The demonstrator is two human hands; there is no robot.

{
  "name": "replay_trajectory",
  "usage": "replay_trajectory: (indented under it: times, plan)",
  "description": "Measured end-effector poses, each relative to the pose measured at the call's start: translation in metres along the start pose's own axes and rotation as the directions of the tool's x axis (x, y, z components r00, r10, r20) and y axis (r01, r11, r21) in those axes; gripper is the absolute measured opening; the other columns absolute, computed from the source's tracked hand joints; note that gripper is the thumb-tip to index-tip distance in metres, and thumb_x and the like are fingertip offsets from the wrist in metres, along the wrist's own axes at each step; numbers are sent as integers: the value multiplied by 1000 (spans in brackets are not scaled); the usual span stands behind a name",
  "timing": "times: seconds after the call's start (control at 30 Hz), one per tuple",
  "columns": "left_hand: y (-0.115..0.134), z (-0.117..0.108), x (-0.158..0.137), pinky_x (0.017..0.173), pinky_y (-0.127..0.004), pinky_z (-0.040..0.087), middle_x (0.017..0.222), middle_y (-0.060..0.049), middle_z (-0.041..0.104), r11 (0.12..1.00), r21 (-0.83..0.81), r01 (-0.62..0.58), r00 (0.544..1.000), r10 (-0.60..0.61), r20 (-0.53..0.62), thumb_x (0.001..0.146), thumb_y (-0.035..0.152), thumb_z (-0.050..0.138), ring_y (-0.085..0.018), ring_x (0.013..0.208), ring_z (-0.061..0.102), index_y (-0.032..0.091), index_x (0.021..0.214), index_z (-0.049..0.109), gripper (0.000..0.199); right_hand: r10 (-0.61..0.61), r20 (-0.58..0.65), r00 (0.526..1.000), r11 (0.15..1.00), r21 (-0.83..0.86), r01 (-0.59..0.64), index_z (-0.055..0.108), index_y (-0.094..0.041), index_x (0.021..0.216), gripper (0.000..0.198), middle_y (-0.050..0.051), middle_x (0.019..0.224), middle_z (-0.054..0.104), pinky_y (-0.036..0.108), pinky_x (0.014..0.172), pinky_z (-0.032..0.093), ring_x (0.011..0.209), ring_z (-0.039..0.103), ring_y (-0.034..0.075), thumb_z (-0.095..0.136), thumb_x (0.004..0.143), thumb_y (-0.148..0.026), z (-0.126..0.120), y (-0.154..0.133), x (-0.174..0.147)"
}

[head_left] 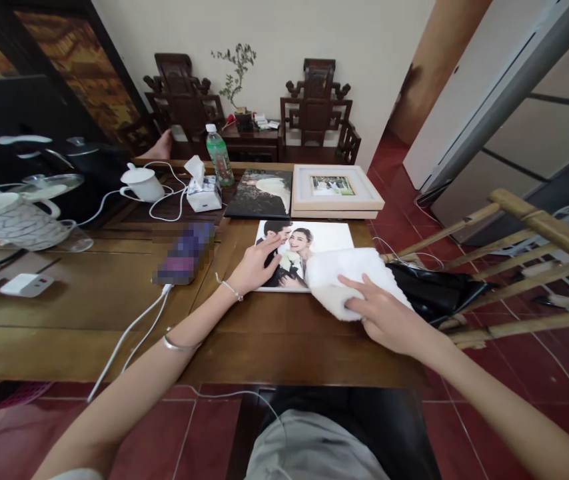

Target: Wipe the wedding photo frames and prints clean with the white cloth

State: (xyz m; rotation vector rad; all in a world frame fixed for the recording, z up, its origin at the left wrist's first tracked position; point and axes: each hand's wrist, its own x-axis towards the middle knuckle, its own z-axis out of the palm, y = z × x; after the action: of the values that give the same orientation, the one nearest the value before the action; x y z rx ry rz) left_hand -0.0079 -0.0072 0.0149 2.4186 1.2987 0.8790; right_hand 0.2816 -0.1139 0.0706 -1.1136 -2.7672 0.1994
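Observation:
A glossy photo panel [329, 235] with a picture of a couple in wedding clothes lies flat on the wooden table. My left hand [254, 268] rests on the panel's left edge, fingers stretched out over the picture. At the lower right of the panel, a white fluffy cloth [332, 277] covers that corner. My right hand [389, 313] grips the cloth, with some fingers lying on top and the thumb side partly hidden in its folds. Part of the cloth hangs past the panel's right edge.
Behind the panel lie a dark photo panel [259, 193] and a light wooden frame [372, 195]. A green-labelled bottle [219, 157], tissue box [204, 195], lidded white cup [143, 183] and cable-connected phone [187, 253] stand or lie leftward. A bamboo chair [539, 223] is at right, beside a black bag [429, 288].

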Motion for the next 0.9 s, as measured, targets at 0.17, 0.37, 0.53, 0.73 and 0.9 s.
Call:
replay_trajectory:
  times: [0.17,0.37,0.53,0.73,0.9]
  plan:
    - [-1,-2,-1,114,-44,32,142,-12,49,1000,9,-13,1000,13,9,95,38,41,-25,136,39,13,132,54,47,73,13,997,996,-52,-73,65,-15,100,46,15,106,67,42,92,43,105,60,27,38,66,1,-12,44,60]
    - [-2,-2,-1,115,-43,31,141,-12,50,999,-16,-29,1000,29,0,95,39,42,-24,136,40,13,132,55,47,81,-38,996,994,-68,-84,65,-14,99,43,10,86,67,29,71,39,80,59,23,38,69,-2,-20,88,117]
    - [-3,-2,-1,115,-43,30,142,-12,48,999,-32,-31,1000,31,2,95,39,42,-25,137,39,13,133,54,47,105,-56,993,994,-23,-107,65,-14,101,45,11,90,68,30,72,41,81,60,24,36,69,-1,-21,83,116]
    - [-2,-1,-1,114,-45,32,141,-11,50,1000,-19,-25,1000,25,3,95,38,42,-25,136,39,13,131,55,46,47,-27,999,998,-27,-48,65,-14,101,50,18,123,61,49,102,37,123,51,30,37,64,3,-7,36,52]
    - [-1,0,0,113,-44,33,140,-10,51,999,-24,-30,1000,30,4,94,35,42,-25,136,40,15,130,56,44,-9,7,1000,999,31,8,65,-16,93,45,18,138,51,54,111,28,135,39,27,37,64,5,-2,-8,-1]
